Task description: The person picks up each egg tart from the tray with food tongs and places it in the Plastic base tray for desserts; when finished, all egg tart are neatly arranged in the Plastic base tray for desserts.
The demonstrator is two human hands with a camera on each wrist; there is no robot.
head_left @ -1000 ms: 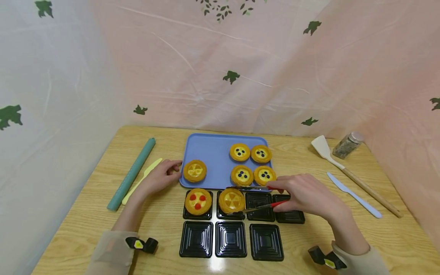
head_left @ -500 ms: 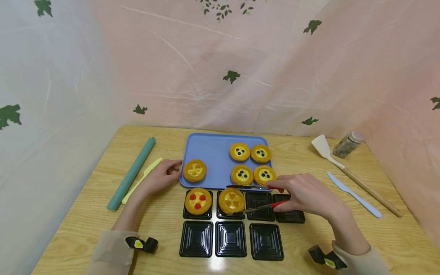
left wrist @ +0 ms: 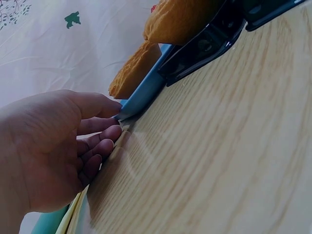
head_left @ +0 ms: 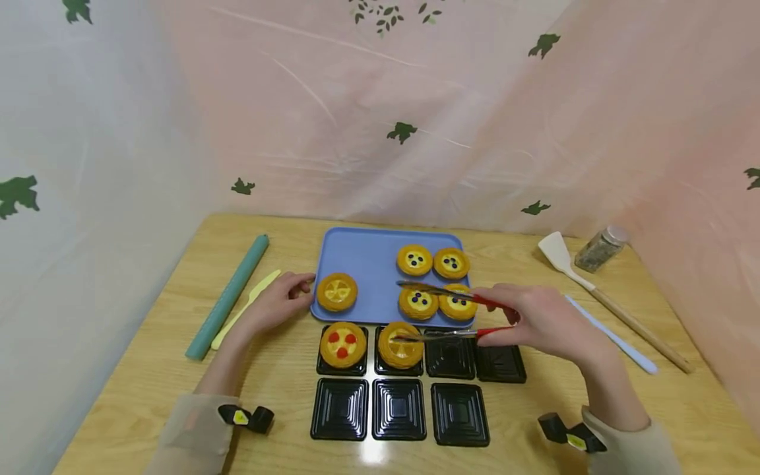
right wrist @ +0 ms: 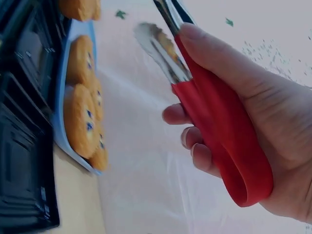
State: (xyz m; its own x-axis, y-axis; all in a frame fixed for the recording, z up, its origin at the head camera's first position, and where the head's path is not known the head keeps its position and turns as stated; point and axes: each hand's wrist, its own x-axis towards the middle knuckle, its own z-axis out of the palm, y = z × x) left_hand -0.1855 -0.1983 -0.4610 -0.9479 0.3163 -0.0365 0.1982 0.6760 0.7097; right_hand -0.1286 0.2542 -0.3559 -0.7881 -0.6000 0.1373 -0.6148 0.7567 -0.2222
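Note:
My left hand (head_left: 279,305), fingers loosely bent, touches the left edge of the blue tray (head_left: 374,247) with its fingertips. In the right wrist view, my right hand (right wrist: 278,107) grips red-handled metal tongs (right wrist: 214,117). The tongs are spread: one arm passes over the blueberry-topped tarts (head_left: 417,305), the other over a tart with pale wedges (head_left: 398,356). That tart sits in a black square holder, beside a tart with red berries (head_left: 342,346) in another holder. On the tray lie several blueberry tarts at right and one wedge-topped tart (head_left: 336,292) at left.
More black square holders (head_left: 399,409) stand in front of the tray. At left lie a teal rolling pin (head_left: 228,297) and a yellow knife (head_left: 261,285). A spatula (head_left: 623,313), a pale blue knife (head_left: 623,346) and a seasoning jar (head_left: 601,249) are at right.
My right hand has raised the tongs and spread them wider, off the wedge-topped tart in the holder, which stays in place. The left hand keeps its position at the tray.

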